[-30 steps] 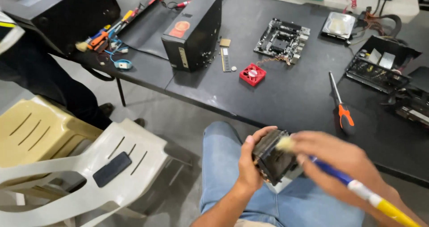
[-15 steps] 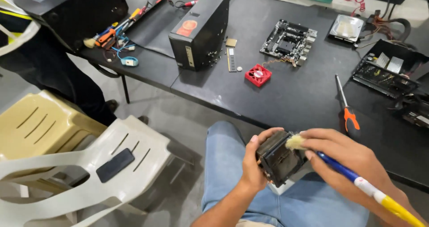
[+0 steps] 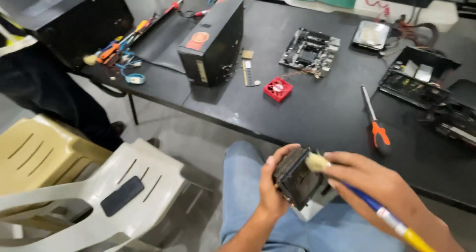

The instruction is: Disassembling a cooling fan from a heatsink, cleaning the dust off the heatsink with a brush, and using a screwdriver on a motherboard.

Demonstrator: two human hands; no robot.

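Over my lap, just short of the edge of the black table point(image 3: 307, 118), my left hand point(image 3: 270, 192) is wrapped around a small dark boxy computer part point(image 3: 297, 178), fingers and thumb clamped on its near side so it sits tilted toward me. My right hand point(image 3: 377, 185) is closed around the blue-and-yellow handle of a brush point(image 3: 391, 222), whose pale bristles rest on the part's upper edge. I'd judge this as the dusting step, midway (the bristles are touching but only one corner is under them). The next stroke seems to call for a firm left grip and a turn of the part so that another face meets the bristles. On the table, well apart from my hands, lie an orange-handled screwdriver point(image 3: 373, 118), a small red fan point(image 3: 277, 89), a bare motherboard point(image 3: 310, 48) and a black computer case point(image 3: 213, 41). A dark phone point(image 3: 122, 195) lies on the white plastic chair point(image 3: 89, 207) to my left.
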